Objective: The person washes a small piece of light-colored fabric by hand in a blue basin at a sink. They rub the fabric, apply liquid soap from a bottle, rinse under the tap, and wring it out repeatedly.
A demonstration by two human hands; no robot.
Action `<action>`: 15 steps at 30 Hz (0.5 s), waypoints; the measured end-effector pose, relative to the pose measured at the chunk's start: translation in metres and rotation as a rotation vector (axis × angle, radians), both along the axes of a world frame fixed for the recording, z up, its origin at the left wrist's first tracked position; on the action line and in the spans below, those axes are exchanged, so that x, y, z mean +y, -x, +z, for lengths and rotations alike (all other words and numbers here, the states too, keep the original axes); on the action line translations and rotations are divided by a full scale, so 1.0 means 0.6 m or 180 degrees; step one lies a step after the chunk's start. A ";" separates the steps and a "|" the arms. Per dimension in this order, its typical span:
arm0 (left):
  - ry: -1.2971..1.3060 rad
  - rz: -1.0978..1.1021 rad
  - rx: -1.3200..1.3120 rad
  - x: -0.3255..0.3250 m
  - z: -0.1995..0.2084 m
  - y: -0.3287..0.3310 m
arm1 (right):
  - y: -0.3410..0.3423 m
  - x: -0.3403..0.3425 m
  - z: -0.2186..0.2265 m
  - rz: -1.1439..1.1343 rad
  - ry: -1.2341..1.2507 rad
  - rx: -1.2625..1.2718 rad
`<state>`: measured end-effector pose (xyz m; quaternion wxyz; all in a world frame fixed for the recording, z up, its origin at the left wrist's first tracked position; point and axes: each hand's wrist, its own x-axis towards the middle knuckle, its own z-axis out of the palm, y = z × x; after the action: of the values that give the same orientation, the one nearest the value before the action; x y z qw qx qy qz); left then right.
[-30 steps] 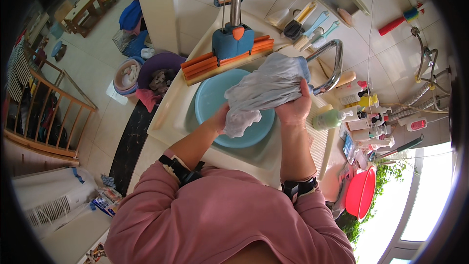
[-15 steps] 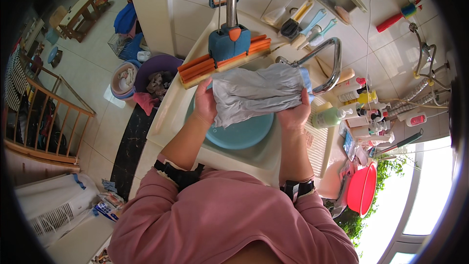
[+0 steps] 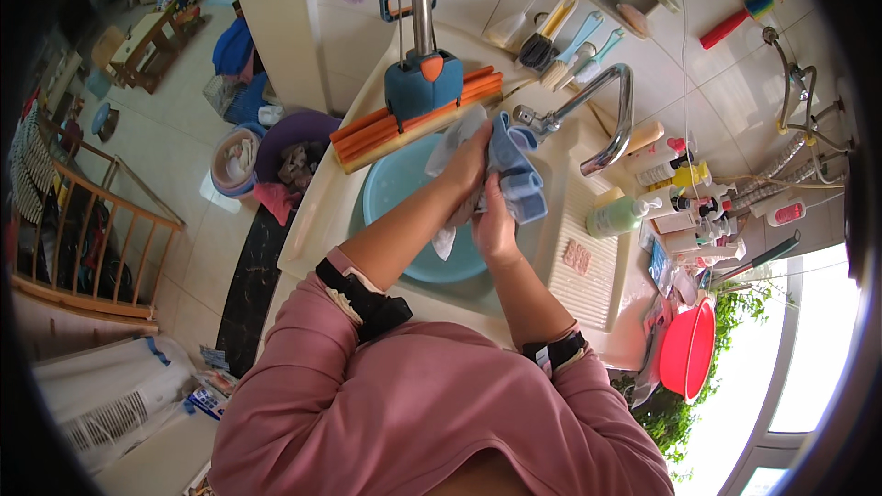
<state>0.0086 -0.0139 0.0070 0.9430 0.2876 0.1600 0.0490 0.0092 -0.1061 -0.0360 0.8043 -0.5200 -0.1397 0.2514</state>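
A pale grey fabric piece with a light blue band (image 3: 516, 165), seemingly a garment, hangs bunched over the sink. My left hand (image 3: 472, 158) is closed round its gathered middle, with a pale part sticking out to the left and another drooping below. Close beside it, my right hand (image 3: 494, 220) grips the cloth just under the folded blue band. Both hands hide part of the fabric. Beneath them a light blue basin (image 3: 390, 186) sits in the cream sink (image 3: 322, 225).
A sponge mop (image 3: 423, 83) with an orange-ribbed head rests across the sink's far left. The curved tap (image 3: 627, 115) rises at the right. Soap bottles (image 3: 617, 218), a pink soap bar (image 3: 577, 257) and a red basin (image 3: 687, 349) are farther right. Brushes (image 3: 547, 32) stand behind.
The cloth was stretched wide between my two hands; it is now bunched. My left hand has moved right, and my right hand has moved left beside it. The blue band now shows more.
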 end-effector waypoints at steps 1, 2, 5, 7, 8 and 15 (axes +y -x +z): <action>-0.0101 -0.0195 -0.0027 -0.007 -0.004 0.002 | -0.005 0.000 0.004 0.0018 -0.0009 0.0278; -0.0258 -0.0131 -0.0058 -0.013 -0.012 0.003 | -0.010 -0.004 0.009 0.0070 -0.0189 0.0472; -0.2306 0.0434 -0.0538 -0.049 -0.044 0.009 | -0.067 -0.012 0.037 0.0399 -0.0506 0.1025; -0.3021 0.0254 -0.0365 -0.054 -0.061 -0.005 | -0.081 -0.009 0.044 0.0308 -0.0570 0.1210; -0.3175 0.0299 -0.0272 -0.050 -0.067 -0.016 | -0.080 -0.005 0.045 0.0111 -0.0445 0.1279; -0.5391 0.0490 -0.0546 -0.005 -0.061 -0.034 | -0.043 -0.007 0.040 0.0107 -0.0625 0.1004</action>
<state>0.0291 -0.0169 -0.0295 0.4129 0.8791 0.0165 0.2376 0.0349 -0.1103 -0.0118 0.8588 -0.3908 -0.0445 0.3283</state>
